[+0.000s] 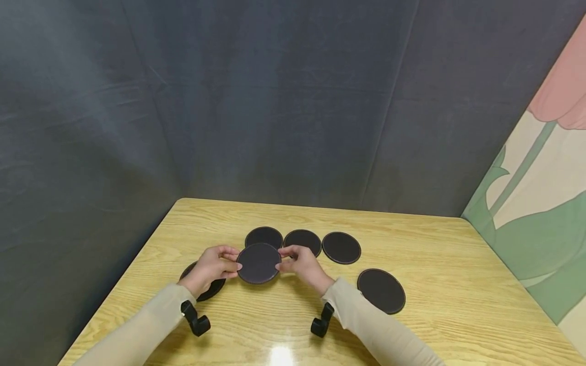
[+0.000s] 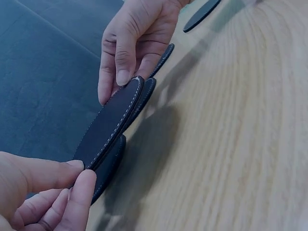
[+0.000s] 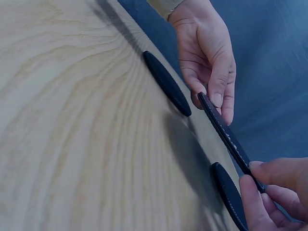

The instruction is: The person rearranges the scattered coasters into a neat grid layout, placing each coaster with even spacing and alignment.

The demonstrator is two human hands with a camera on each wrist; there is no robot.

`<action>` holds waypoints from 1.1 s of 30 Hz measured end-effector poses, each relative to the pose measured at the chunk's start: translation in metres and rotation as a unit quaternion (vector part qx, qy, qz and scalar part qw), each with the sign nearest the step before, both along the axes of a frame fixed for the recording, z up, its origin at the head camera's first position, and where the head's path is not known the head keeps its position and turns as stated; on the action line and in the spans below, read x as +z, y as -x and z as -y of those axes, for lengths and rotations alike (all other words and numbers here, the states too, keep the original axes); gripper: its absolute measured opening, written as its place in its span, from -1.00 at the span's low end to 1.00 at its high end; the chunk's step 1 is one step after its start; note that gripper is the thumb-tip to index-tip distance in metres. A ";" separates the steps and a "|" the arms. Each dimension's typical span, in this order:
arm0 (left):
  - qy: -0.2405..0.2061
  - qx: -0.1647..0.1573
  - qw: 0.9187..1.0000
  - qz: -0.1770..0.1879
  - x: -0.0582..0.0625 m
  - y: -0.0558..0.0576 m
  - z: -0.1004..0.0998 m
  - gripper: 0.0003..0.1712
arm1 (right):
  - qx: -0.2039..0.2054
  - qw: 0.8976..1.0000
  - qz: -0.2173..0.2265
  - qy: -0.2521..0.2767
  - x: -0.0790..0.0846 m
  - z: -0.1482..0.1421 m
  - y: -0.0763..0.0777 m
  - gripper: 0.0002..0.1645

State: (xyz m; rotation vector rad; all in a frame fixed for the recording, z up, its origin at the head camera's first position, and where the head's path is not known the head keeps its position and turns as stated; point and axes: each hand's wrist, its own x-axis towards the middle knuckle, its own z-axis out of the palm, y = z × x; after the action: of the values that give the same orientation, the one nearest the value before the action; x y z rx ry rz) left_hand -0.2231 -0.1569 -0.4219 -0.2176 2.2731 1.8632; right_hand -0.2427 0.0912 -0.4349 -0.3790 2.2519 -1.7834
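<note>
Between both hands a round dark coaster (image 1: 258, 263) with a stitched rim is held up over the table, its face tilted toward the head camera. My left hand (image 1: 214, 267) pinches its left edge between thumb and fingers. On the opposite edge, my right hand (image 1: 302, 265) grips it the same way. The left wrist view shows the light stitching along the rim of this coaster (image 2: 111, 122) and its shadow on the wood. Below the left hand lies another dark coaster (image 1: 212, 291), partly hidden by that hand and wrist.
Behind the hands, a row of coasters lies on the wooden table (image 1: 435, 264): a left one (image 1: 263, 236), a middle one (image 1: 303, 240) and a right one (image 1: 341, 247). One more coaster (image 1: 381, 291) lies by the right forearm. A dark curtain (image 1: 284, 101) hangs behind the table.
</note>
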 end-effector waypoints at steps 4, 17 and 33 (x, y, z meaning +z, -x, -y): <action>0.001 0.001 1.000 0.007 -0.001 -0.003 -0.001 -0.58 | 0.005 1.000 0.006 0.001 -0.004 0.000 -0.002 -0.54; 0.010 -0.003 1.000 0.013 -0.005 -0.009 -0.001 -0.57 | 0.007 1.000 0.013 -0.012 -0.007 0.002 -0.010 -0.56; 0.020 -0.004 1.000 0.014 -0.010 -0.014 0.002 -0.60 | -0.003 0.999 0.026 -0.036 -0.011 0.007 -0.016 -0.57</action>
State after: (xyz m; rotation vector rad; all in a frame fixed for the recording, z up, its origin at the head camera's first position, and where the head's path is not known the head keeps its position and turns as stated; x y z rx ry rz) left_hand -0.2090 -0.1587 -0.4320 -0.2376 2.2908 1.8014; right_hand -0.2269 0.0844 -0.4457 -0.3100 2.2752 -1.6899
